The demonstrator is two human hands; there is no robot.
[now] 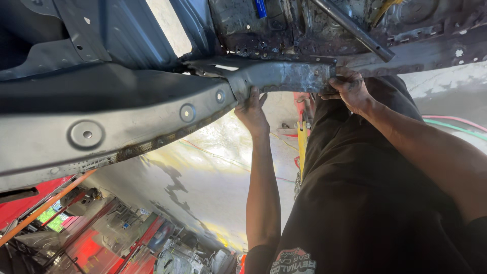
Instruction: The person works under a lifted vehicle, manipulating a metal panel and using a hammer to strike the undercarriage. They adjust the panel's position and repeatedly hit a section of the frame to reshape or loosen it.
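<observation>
- Nearest the camera is your own dark shirt [365,203], filling the lower right of the view; both forearms rise from it toward the metal overhead.
- Far left: a broad grey sheet-metal member [101,122] with round pressed dimples runs from the left edge rightward, narrowing as it goes. Its lower seam is rusted and scorched.
- Centre: that member meets a shorter, rough grey patch section [284,76]. The long axis of this section lies roughly level across the view, left to right, directly above both hands.
- Your left hand [252,109] sits at the left end of the section, just at the joint with the broad member, fingers hooked up over its lower edge and pressed against it.
- Your right hand [347,87] sits at the right end, closed around the lower edge; whether a tool is inside it you cannot tell from this view.
- The hands are apart, one at each end of the section, at nearly the same height; neither is clearly the nearer.
- Upper right: a dark steel tube [355,30] slants down across the underbody, ending just above the right hand, not touching it.
- Right edge: red and green hoses [456,124] lie on the floor beyond.
</observation>
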